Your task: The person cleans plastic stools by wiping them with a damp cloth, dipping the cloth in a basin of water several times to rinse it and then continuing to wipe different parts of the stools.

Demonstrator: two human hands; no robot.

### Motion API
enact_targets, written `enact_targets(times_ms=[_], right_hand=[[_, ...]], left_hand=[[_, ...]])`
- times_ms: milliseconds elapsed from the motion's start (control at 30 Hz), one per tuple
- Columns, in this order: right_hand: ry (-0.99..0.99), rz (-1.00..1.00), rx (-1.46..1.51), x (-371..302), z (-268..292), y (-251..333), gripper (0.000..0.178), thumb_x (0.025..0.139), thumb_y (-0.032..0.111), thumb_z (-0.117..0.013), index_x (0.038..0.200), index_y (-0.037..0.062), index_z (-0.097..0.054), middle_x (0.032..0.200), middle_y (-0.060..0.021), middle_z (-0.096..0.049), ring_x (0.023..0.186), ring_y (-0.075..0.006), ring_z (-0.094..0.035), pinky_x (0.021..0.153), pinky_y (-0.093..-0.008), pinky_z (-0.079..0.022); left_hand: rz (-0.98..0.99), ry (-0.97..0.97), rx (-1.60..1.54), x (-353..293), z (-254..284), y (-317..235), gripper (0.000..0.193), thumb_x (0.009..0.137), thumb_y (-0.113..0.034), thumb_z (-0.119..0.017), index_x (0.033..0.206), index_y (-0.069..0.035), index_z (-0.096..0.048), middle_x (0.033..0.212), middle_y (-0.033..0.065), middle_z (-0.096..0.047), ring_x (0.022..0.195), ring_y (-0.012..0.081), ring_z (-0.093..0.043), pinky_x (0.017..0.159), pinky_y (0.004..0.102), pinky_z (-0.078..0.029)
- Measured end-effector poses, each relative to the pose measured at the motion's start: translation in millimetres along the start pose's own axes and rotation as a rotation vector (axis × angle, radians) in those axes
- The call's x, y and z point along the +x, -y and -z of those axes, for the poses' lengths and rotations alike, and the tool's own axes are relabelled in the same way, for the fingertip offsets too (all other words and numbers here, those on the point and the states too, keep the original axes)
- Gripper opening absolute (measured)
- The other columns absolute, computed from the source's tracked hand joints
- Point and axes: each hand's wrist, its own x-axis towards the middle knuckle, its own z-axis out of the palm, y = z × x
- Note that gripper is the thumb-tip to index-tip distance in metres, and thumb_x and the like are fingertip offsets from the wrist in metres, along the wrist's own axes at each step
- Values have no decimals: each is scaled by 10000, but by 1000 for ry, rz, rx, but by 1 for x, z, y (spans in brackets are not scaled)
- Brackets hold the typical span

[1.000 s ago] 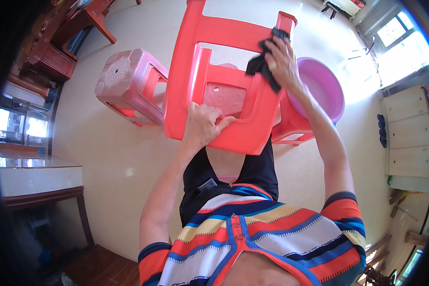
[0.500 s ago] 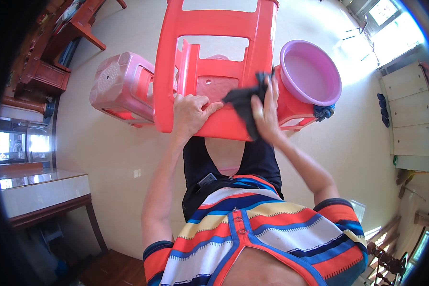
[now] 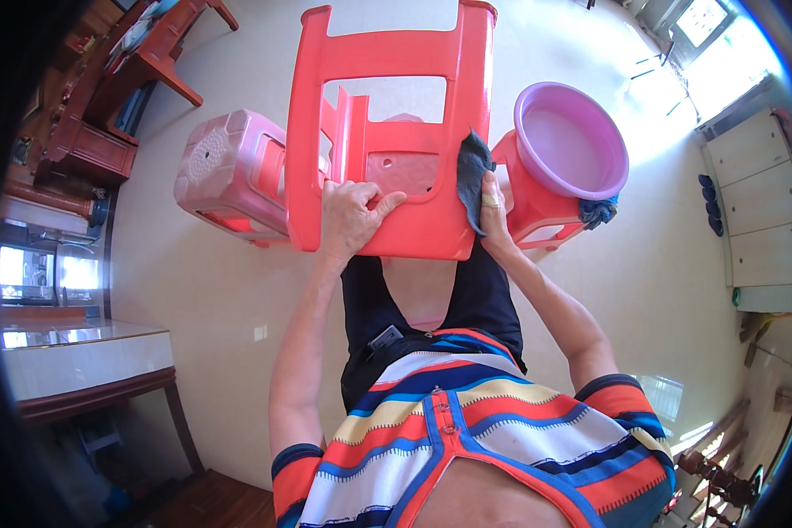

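A red plastic stool [image 3: 396, 55] lies tipped over in front of my legs, its legs pointing away from me. My left hand [image 3: 353, 216] is closed over the near left part of its frame, with the thumb along the red plastic. At the stool's right edge, my right hand [image 3: 494, 211] presses a dark grey cloth [image 3: 474, 176] against the side. The cloth hangs partly over the near corner. Part of the right fingers is hidden behind the stool's edge and the cloth.
On the right, a purple basin [image 3: 620, 167] rests on another red stool [image 3: 523, 207], with a blue cloth [image 3: 599, 211] bunched beneath its rim. A faded pink stool [image 3: 228, 167] lies to the left. Farther out are wooden furniture [image 3: 92, 158], a counter [image 3: 88, 352] and a pale cabinet [image 3: 757, 202].
My right hand has moved from the stool's near face to its right edge, taking the cloth with it. The stool has shifted slightly, while my left hand keeps its grip.
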Motion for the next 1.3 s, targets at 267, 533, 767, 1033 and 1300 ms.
enact_targets(times_ms=[267,533,767,1033,1300], right_hand=[[-26,67,-520,-4,-59,100,673,882,560,-454,1157,-55,-472,1050,-257,-579,997,-343,-560,841,-410,-411],[196,341,-753,-4,-116,139,571,840,381,-617,1223,-7,-445,877,-243,-627,812,-404,-619,704,-441,-472],[302,491,-938,-18,-146,112,528,844,361,-610,1225,32,-451,965,-219,-617,860,-387,-609,718,-442,-475],[433,389,-1066,-32,-162,80,469,842,287,-603,1203,17,-473,1111,-211,-554,929,-378,-579,742,-441,-475],[686,1077,-1011,-26,-203,69,471,656,115,-625,1116,33,-565,1250,-143,-446,1147,-351,-394,999,-439,-329]], left_hand=[[116,-184,-284,-13,17,36,498,882,-398,-557,573,-11,-503,509,107,-479,492,268,-459,572,393,-333],[528,-355,-708,-55,-41,50,542,945,-398,-475,585,-11,-354,554,7,-269,540,78,-295,464,310,-254],[679,-396,-736,-79,-71,62,579,955,-461,-402,640,21,-469,594,-8,-417,572,103,-389,526,308,-334],[902,-455,-1367,-52,-48,56,491,989,-414,-316,1110,-6,-561,964,48,-601,863,130,-561,775,271,-450],[515,-684,-636,-75,-119,95,414,975,-328,-387,1272,-48,-456,1174,96,-529,1117,203,-476,961,321,-360]])
